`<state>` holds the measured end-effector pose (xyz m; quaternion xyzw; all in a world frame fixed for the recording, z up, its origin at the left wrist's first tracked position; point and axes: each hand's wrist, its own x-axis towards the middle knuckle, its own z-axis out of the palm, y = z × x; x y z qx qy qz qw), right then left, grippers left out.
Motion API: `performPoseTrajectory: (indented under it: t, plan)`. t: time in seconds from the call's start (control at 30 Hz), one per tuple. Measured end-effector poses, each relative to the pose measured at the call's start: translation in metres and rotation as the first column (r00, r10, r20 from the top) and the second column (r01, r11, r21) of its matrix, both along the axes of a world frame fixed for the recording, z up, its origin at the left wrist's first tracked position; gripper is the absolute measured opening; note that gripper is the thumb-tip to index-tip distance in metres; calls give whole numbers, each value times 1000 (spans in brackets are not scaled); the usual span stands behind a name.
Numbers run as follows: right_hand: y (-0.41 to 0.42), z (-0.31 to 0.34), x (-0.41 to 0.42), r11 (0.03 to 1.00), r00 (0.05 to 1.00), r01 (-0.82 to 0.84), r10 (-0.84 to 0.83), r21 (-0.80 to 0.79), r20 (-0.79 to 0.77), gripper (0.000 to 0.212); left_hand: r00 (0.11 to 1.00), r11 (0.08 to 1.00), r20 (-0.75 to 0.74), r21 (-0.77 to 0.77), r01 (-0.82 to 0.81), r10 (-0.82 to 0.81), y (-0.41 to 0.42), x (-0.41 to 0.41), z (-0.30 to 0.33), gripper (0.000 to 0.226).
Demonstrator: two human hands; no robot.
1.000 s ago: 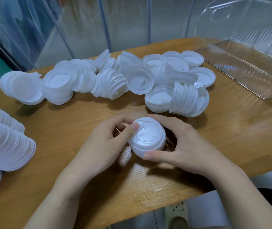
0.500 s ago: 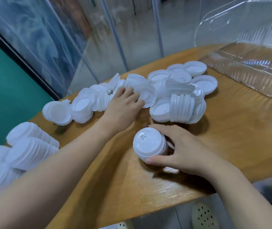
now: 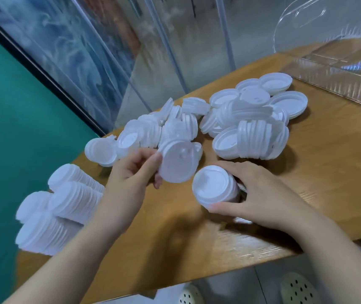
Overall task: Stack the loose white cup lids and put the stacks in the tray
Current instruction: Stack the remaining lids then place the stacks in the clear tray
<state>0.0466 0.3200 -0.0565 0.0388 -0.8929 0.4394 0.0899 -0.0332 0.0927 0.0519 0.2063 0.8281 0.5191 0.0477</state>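
Both hands were busy: my right hand (image 3: pixel 260 194) gripped the short stack (image 3: pixel 215 187) on the table (image 3: pixel 328 163), and my left hand (image 3: pixel 131 174) pinched one lid (image 3: pixel 178 163) just beside it. Behind lay the pile (image 3: pixel 230 119) and tray (image 3: pixel 337 69).

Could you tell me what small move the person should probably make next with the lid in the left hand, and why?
Probably bring the single lid that the left hand pinches over and press it onto the short stack that the right hand steadies on the table. The lid sits just beside the stack's top, and the clear tray holds no lids.
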Motion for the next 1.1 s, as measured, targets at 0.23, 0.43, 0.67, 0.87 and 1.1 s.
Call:
performPoseTrajectory:
  t: [0.23,0.43,0.67,0.87,1.1]
  plan:
    - [0,4,-1,1000,999,-15,15,-10,-42,82,816,967,565,252,-29,-123,15,19,-35,32]
    - [4,5,1,999,999,-42,42,2,-23,82,802,995,597,99,-34,-32,24,9,-45,24]
    - [5,5,5,1000,999,-29,29,-1,43,100,928,975,370,-218,33,52,26,9,-46,37]
    - [6,4,8,998,998,-53,52,30,33,87,985,895,136,-418,154,-106,19,9,-47,43]
    - [5,6,8,998,998,-57,56,40,30,76,981,863,97,-468,192,-166,12,0,-51,40]
